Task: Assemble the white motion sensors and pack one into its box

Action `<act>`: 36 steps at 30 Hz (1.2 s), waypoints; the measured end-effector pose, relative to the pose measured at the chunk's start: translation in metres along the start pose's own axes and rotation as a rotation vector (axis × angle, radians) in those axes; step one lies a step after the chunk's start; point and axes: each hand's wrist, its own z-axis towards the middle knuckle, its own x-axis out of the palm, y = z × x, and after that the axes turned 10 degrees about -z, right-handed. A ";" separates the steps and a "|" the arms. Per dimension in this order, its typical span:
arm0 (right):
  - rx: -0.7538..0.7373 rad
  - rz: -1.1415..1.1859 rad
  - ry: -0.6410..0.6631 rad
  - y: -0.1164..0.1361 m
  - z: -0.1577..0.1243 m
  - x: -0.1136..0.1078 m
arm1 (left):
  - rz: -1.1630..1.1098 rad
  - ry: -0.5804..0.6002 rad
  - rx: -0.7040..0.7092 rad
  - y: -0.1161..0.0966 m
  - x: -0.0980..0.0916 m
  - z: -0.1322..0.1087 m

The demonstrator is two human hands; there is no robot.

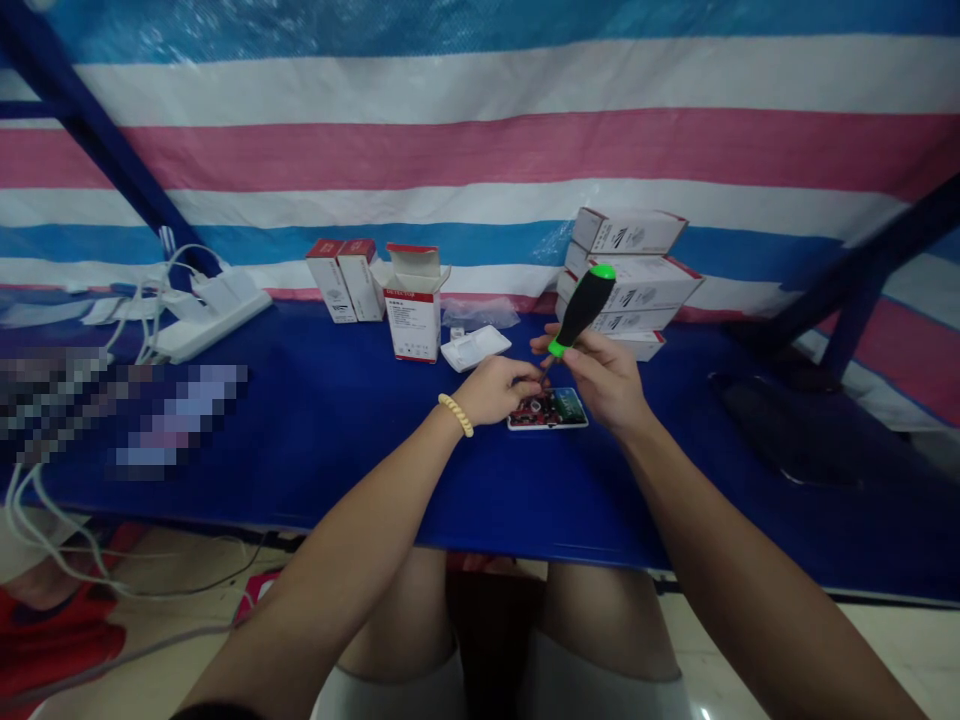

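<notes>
A screwdriver with a black and green handle (585, 310) stands tilted, its tip down over a small device. My right hand (613, 385) grips it with thumb and fingers at the lower end of the handle. My left hand (491, 390) has its fingers pressed together by the screwdriver's tip; what they pinch is too small to make out. Beneath both hands lies the opened device, a white casing with a red circuit board (531, 412) and a green panel at its right side. A white plastic cover (476, 348) rests just behind my left hand.
An open carton (412, 322) and two closed red-and-white boxes (346, 285) stand at the back. Several more boxes (637, 285) are stacked behind my right hand. A power strip (214, 325) with cables lies left; a dark flat object (780, 430) is right. Clear plastic bags (484, 312) lie behind the cover.
</notes>
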 end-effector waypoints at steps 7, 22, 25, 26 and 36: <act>-0.011 -0.081 -0.071 0.005 -0.001 0.003 | -0.256 -0.050 -0.037 -0.003 0.001 -0.001; -0.046 -0.102 -0.058 0.000 0.001 0.002 | -0.019 -0.046 -0.001 -0.003 0.003 0.001; -0.030 -0.050 -0.026 0.001 0.000 0.001 | -0.051 -0.011 -0.011 -0.001 0.002 0.001; -0.023 -0.056 -0.023 0.002 0.000 0.001 | -0.062 -0.001 -0.011 0.000 0.002 0.001; -0.085 -0.195 -0.114 0.005 0.001 0.004 | -0.158 -0.131 0.027 -0.001 0.000 -0.002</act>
